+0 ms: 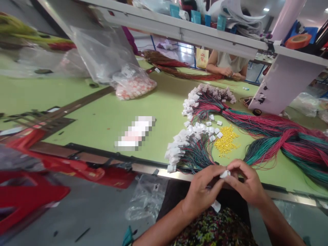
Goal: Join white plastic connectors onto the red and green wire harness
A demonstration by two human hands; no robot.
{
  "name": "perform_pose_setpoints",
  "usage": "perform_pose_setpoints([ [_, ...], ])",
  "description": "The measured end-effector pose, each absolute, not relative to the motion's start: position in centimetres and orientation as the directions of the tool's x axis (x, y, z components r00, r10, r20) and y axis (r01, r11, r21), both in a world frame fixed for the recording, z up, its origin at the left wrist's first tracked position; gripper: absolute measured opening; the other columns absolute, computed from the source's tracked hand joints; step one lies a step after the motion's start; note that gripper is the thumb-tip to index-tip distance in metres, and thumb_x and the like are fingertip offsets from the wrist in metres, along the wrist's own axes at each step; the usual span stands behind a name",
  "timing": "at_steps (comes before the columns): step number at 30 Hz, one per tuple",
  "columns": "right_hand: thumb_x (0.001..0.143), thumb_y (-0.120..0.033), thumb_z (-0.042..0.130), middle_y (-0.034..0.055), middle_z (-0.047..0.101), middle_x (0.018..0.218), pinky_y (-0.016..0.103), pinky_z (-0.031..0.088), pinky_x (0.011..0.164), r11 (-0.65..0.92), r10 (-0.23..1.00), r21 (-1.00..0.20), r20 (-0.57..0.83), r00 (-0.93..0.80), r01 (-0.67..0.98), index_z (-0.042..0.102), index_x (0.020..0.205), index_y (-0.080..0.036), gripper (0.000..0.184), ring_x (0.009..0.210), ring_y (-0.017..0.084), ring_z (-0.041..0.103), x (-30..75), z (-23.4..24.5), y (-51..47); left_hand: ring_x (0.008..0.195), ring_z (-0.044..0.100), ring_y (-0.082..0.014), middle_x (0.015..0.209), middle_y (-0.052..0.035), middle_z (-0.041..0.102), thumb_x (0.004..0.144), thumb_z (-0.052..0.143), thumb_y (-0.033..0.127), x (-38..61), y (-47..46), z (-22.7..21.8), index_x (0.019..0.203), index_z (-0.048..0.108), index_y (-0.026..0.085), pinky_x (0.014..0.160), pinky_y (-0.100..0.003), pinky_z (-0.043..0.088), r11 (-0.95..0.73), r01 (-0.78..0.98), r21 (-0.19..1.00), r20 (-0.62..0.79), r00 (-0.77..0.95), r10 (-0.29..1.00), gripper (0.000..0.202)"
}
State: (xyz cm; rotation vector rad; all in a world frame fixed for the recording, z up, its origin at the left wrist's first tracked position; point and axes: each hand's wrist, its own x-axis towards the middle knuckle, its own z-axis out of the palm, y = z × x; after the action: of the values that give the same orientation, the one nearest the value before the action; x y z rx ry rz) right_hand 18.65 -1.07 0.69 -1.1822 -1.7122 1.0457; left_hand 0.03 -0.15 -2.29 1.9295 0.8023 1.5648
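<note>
My left hand (200, 189) and my right hand (248, 182) meet in front of my body at the table's near edge. Between their thumbs and fingertips they pinch a small white connector (225, 174). Another white connector (216, 206) dangles just below my left hand. A pile of tiny yellow pieces (227, 140) lies right beyond my fingers. To its left fans a bunch of dark, green and red wires (198, 152) tipped with white connectors (175, 150). Behind it, a second wire bundle (222, 111) also ends in white connectors.
Thick red and green wire hanks (299, 143) cover the right side. A clear bag of small parts (135, 83) sits back left on the green table (102, 109). A shelf (179, 32) spans overhead. Across the table, another person (228, 65) handles brown wires (174, 68).
</note>
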Motion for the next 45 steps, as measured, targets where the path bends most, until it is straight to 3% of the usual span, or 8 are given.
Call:
perform_pose_setpoints([
  [4, 0.096, -0.022, 0.059, 0.0026, 0.065, 0.088, 0.028, 0.046, 0.071, 0.461, 0.85, -0.719, 0.191, -0.491, 0.519, 0.06, 0.1, -0.021, 0.004, 0.077, 0.017, 0.058, 19.9, 0.7, -3.0, 0.107, 0.074, -0.0277, 0.12, -0.015, 0.076, 0.077, 0.081, 0.014, -2.6, -1.8, -2.8, 0.124, 0.071, 0.022, 0.093, -0.04, 0.061, -0.666, 0.207, 0.717, 0.624, 0.236, 0.745, 0.049],
  [8, 0.094, -0.022, 0.063, 0.0037, 0.069, 0.084, 0.029, 0.044, 0.066, 0.595, 0.737, -0.542, 0.074, -0.672, 0.593, 0.062, 0.092, -0.021, 0.002, 0.075, 0.019, 0.062, 20.7, 0.3, -4.7, 0.089, 0.075, -0.0228, 0.1, -0.0094, 0.078, 0.085, 0.073, 0.021, -5.9, -3.0, -3.5, 0.101, 0.078, 0.024, 0.083, -0.036, 0.062, -0.279, 0.257, 0.925, 0.308, -0.079, 0.948, 0.017],
  [15, 0.099, -0.023, 0.06, 0.0064, 0.07, 0.096, 0.035, 0.051, 0.08, 0.546, 0.836, -0.587, 0.336, -0.433, 0.598, 0.062, 0.103, -0.022, 0.005, 0.09, 0.022, 0.065, 17.6, 0.8, -0.7, 0.118, 0.069, -0.0355, 0.125, -0.0182, 0.075, 0.068, 0.087, 0.044, -8.0, -3.6, -1.7, 0.119, 0.068, 0.017, 0.102, -0.045, 0.056, 0.402, -0.386, 0.83, -0.464, -0.079, 0.882, 0.061],
  [22, 0.088, -0.028, 0.074, 0.0159, 0.068, 0.121, 0.047, 0.052, 0.097, 0.614, 0.786, -0.372, 0.208, -0.582, 0.696, 0.054, 0.135, -0.013, 0.053, 0.111, 0.032, 0.061, 10.1, 0.7, 4.7, 0.142, 0.05, -0.0351, 0.15, -0.0148, 0.058, 0.068, 0.087, 0.027, -7.0, -3.6, -0.8, 0.136, 0.057, 0.021, 0.122, -0.046, 0.038, 0.337, -0.515, 0.788, -0.459, -0.126, 0.88, 0.075],
  [27, 0.092, -0.015, 0.062, 0.0186, 0.071, 0.11, 0.046, 0.052, 0.086, 0.658, 0.752, -0.204, 0.125, -0.647, 0.725, 0.059, 0.13, -0.008, 0.04, 0.097, 0.032, 0.063, 7.4, -0.2, 5.7, 0.139, 0.053, -0.0327, 0.147, -0.0126, 0.06, 0.073, 0.085, 0.031, -7.0, -3.4, -1.8, 0.134, 0.059, 0.022, 0.12, -0.043, 0.04, 0.228, -0.421, 0.878, -0.35, -0.239, 0.906, 0.067],
  [36, 0.079, -0.008, 0.058, 0.0091, 0.072, 0.092, 0.037, 0.05, 0.08, 0.509, 0.856, -0.504, 0.212, -0.471, 0.698, 0.063, 0.109, -0.014, 0.031, 0.082, 0.023, 0.063, 6.8, -2.1, 6.9, 0.107, 0.072, -0.0303, 0.111, -0.015, 0.077, 0.064, 0.091, 0.038, -7.5, -2.9, -2.0, 0.111, 0.069, 0.013, 0.097, -0.04, 0.057, 0.335, -0.34, 0.879, -0.399, -0.14, 0.906, 0.057],
  [40, 0.067, -0.015, 0.061, -0.0028, 0.063, 0.076, 0.024, 0.045, 0.056, 0.239, 0.952, -0.923, 0.161, -0.259, 0.303, 0.06, 0.101, -0.02, 0.035, 0.058, 0.012, 0.051, 7.8, -2.7, 7.9, 0.12, 0.069, -0.033, 0.126, -0.0194, 0.074, 0.066, 0.091, 0.031, -7.3, -2.5, -1.2, 0.12, 0.067, 0.012, 0.103, -0.04, 0.055, 0.41, -0.455, 0.79, -0.482, -0.05, 0.875, 0.061],
  [45, 0.069, -0.026, 0.064, -0.0022, 0.063, 0.078, 0.025, 0.047, 0.06, 0.132, 0.978, -0.991, 0.126, -0.164, 0.024, 0.054, 0.099, -0.022, 0.032, 0.063, 0.013, 0.055, 8.1, -2.4, 8.7, 0.13, 0.061, -0.039, 0.135, -0.0212, 0.068, 0.06, 0.09, 0.023, -6.7, -1.6, -0.8, 0.122, 0.065, 0.011, 0.111, -0.048, 0.049, 0.362, -0.58, 0.73, -0.5, -0.092, 0.861, 0.067],
])
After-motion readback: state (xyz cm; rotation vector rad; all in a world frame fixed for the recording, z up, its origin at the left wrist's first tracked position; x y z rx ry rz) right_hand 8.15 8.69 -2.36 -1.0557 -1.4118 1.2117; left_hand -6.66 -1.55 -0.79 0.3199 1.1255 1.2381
